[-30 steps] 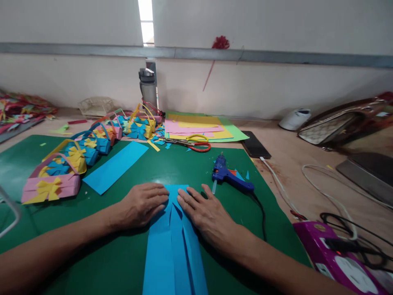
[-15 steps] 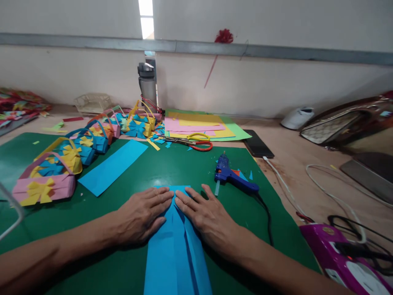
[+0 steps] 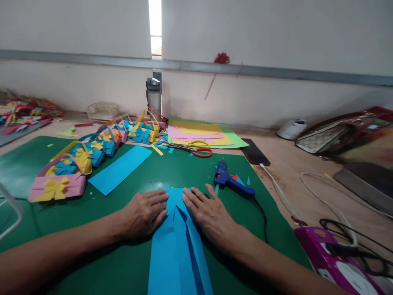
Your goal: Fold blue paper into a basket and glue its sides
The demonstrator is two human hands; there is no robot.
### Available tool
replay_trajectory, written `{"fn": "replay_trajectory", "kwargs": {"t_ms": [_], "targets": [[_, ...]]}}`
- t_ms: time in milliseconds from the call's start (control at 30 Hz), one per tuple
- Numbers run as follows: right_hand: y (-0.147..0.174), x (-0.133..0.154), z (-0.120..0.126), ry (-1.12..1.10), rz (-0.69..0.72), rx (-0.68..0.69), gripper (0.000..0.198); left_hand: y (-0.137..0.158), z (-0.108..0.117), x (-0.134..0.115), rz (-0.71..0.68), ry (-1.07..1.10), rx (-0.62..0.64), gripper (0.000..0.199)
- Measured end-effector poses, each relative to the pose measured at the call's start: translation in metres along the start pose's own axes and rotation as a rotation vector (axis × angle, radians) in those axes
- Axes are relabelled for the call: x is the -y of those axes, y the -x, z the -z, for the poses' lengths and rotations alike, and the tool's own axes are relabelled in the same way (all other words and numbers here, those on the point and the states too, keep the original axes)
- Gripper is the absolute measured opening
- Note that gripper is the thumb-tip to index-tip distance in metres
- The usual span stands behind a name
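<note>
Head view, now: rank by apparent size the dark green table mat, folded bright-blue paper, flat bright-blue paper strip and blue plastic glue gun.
1. Green mat
2. Folded blue paper, though nearness to the camera enlarges it
3. Flat paper strip
4. Glue gun

Two bare forearms (image 3: 70,242), bare wrists (image 3: 120,224), bare fingers (image 3: 156,199)
</note>
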State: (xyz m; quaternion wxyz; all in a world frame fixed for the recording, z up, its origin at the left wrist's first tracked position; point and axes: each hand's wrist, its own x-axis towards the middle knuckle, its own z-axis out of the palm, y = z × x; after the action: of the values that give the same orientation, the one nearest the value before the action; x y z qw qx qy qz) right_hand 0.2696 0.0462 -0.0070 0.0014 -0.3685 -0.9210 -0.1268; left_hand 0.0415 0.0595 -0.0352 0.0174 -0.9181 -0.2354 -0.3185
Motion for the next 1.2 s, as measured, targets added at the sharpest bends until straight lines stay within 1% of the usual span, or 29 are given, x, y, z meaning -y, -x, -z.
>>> {"fn": "replay_trajectory", "kwargs": {"t_ms": [67,167,267,400,500,700,800,933,1000,1067,1133,1200], "targets": [[0.000,0.000,0.002,0.011,0.000,0.010,0.033,-0.001,0.001,-0.002,0.010,-0.031,-0.012,0.022],[0.005,0.003,0.005,0.009,0.008,0.013,0.032,-0.001,0.002,-0.004,0.023,-0.051,0.001,0.022],[0.021,0.007,0.008,0.001,0.052,-0.026,0.032,-0.001,0.003,-0.003,0.034,-0.059,0.022,0.022],[0.050,0.010,0.011,-0.027,0.104,-0.084,0.038,-0.002,0.003,-0.002,0.042,-0.080,0.067,0.022],[0.066,0.009,0.006,-0.040,0.100,-0.118,0.039,-0.005,0.002,-0.006,0.063,-0.093,0.133,0.025],[0.074,0.006,-0.011,-0.076,0.049,-0.300,0.034,-0.009,-0.004,-0.013,0.150,-0.140,0.280,0.033],[0.074,0.005,-0.010,-0.078,0.042,-0.324,0.035,-0.010,-0.006,-0.014,0.169,-0.146,0.353,0.037],[0.073,0.001,-0.009,-0.059,0.074,-0.320,0.034,-0.012,-0.005,-0.015,0.186,-0.173,0.420,0.044],[0.073,0.000,-0.015,-0.058,0.071,-0.371,0.036,-0.012,-0.005,-0.016,0.176,-0.182,0.424,0.046],[0.074,0.002,-0.025,-0.066,0.043,-0.454,0.039,-0.012,-0.005,-0.016,0.158,-0.180,0.402,0.045],[0.075,0.005,-0.036,-0.062,0.021,-0.493,0.040,-0.012,-0.006,-0.017,0.136,-0.154,0.339,0.039],[0.077,0.008,-0.043,-0.049,0.017,-0.475,0.038,-0.011,-0.006,-0.018,0.107,-0.105,0.246,0.031]]}}
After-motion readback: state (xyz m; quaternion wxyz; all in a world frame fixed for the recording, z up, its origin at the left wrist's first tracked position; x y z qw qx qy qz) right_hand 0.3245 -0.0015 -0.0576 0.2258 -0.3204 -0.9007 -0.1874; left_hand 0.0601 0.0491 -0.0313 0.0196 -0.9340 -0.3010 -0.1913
